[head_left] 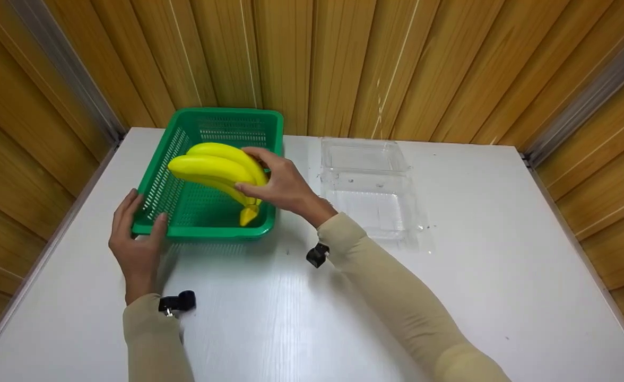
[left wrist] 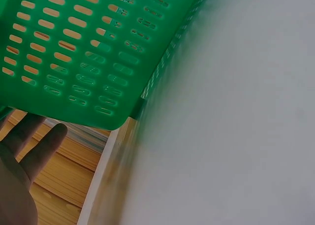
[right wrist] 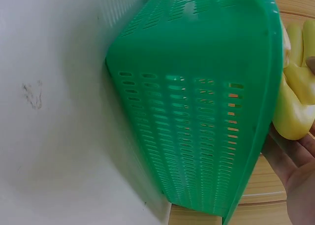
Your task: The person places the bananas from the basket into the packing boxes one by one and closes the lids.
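Note:
A bunch of yellow bananas point(head_left: 214, 167) is held over the green basket point(head_left: 211, 232), tips to the left and stem end low toward the front. My right hand point(head_left: 285, 183) grips the bunch from the right, thumb on the near side and fingers over the far side. In the right wrist view, the bananas point(right wrist: 294, 109) show just past the basket's rim. At the basket's front left corner, my left hand point(head_left: 136, 246) holds the rim, thumb on the front edge and fingers along the left side. Its fingers point(left wrist: 44, 148) look spread in the left wrist view.
A clear plastic container point(head_left: 367, 204) lies unfolded on the white table point(head_left: 482, 276), right of the basket, its lid half toward the back. Wood-patterned walls point(head_left: 338, 69) enclose the table at the back and both sides. The basket stands close to the back wall.

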`<state>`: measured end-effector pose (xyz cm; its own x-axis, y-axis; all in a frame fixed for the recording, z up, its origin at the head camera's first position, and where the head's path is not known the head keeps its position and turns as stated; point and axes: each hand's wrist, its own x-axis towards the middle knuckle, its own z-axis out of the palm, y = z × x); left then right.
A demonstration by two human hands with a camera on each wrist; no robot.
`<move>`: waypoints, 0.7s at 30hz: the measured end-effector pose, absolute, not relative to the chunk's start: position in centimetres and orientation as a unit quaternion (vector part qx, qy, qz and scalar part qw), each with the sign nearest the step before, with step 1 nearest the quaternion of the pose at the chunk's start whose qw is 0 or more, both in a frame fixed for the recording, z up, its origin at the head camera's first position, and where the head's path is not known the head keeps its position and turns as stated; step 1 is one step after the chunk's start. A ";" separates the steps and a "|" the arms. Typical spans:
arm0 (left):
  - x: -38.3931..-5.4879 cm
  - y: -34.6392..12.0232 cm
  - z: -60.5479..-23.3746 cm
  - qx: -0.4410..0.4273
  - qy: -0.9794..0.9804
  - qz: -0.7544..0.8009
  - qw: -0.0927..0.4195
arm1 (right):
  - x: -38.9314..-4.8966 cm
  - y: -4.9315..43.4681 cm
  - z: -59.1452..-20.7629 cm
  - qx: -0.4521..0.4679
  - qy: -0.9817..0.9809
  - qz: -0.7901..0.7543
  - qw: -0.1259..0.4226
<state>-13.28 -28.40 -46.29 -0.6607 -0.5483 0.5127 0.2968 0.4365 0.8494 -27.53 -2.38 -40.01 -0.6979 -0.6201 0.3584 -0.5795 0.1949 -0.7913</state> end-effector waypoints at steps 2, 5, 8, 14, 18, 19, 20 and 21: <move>-13.1 -28.2 -46.1 0.086 -0.742 -0.528 0.403 | -27.4 -2.1 -39.9 -0.384 0.771 -0.507 0.015; -13.2 -28.2 -46.2 0.087 -0.745 -0.526 0.401 | -27.2 -1.8 -39.7 -0.380 0.770 -0.512 0.003; -13.5 -28.9 -47.1 0.089 -0.749 -0.522 0.399 | -27.0 -1.5 -39.6 -0.381 0.768 -0.515 -0.013; -14.6 -30.4 -49.2 0.094 -0.752 -0.518 0.398 | -26.7 -1.0 -39.4 -0.385 0.757 -0.526 -0.035; -14.8 -30.5 -49.5 0.093 -0.751 -0.520 0.396 | -26.4 -0.5 -39.3 -0.384 0.756 -0.527 -0.048; -14.8 -30.5 -49.5 0.092 -0.750 -0.521 0.397 | -26.3 -0.4 -39.3 -0.384 0.756 -0.528 -0.052; -14.6 -30.2 -49.0 0.090 -0.749 -0.522 0.398 | -26.3 -0.2 -39.3 -0.385 0.755 -0.527 -0.056; -14.4 -29.9 -48.7 0.087 -0.748 -0.521 0.401 | -26.3 -0.1 -39.3 -0.387 0.754 -0.527 -0.061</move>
